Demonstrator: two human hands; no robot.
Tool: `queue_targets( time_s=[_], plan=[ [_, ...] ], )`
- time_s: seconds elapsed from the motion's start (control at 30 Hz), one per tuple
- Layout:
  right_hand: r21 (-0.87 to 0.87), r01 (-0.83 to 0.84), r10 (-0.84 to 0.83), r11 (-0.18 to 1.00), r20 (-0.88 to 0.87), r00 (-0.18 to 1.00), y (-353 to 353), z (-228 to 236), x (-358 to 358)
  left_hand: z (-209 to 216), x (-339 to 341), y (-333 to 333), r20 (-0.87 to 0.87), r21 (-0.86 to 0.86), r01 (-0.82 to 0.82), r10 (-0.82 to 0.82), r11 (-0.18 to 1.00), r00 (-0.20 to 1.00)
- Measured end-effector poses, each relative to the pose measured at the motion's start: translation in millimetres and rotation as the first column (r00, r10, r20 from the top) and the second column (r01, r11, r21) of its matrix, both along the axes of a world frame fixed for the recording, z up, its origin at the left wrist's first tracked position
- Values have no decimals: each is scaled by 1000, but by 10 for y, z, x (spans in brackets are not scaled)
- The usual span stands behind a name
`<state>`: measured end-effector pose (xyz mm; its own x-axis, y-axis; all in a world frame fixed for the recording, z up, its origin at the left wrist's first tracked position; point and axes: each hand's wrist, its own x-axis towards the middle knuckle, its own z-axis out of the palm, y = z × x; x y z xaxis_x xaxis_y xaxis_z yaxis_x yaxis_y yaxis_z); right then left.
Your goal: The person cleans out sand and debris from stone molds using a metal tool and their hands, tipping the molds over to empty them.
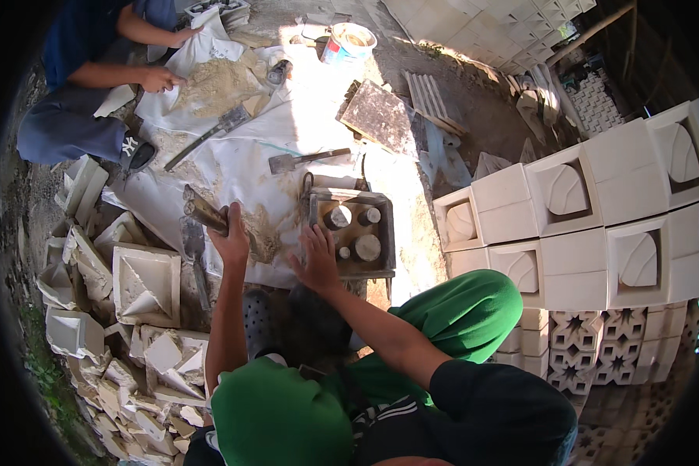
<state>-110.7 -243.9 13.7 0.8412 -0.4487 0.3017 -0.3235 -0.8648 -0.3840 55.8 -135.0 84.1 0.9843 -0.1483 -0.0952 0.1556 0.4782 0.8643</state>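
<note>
On my feed, a white sheet spreads widest, with a dark-framed rectangular mould at its near right edge. I see the right hand at the mould's left rim, fingers slightly apart. The left hand, farther left, has its fingers clamped around a stout brown bar. Pale cylinders stand inside the mould.
</note>
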Motion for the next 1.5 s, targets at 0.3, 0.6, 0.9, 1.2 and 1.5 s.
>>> queue_targets(
  time_s=[0.3, 0.6, 0.9, 1.2, 1.5],
  plan=[
    [-29, 3, -1, 1000, 70, 998, 12, 7, 18, -276, 141, -111, 203, 272, 152, -211, 950, 956],
    [-60, -43, 48, 997, 75, 996, -44, -7, 70, 3, 226, -203, 270, 454, 192, -339, 870, 901],
    [-37, -27, 28, 999, 38, 999, 37, -73, 36, -341, 305, -42, 253, 379, 157, -266, 912, 930],
    [-40, -25, 27, 999, 33, 999, 79, -44, 11, -531, 240, -11, 357, 343, 108, -236, 933, 904],
    [-25, -11, 12, 1000, 44, 999, 56, -15, 17, -395, 210, 32, 254, 248, 161, -225, 955, 941]
  ],
)
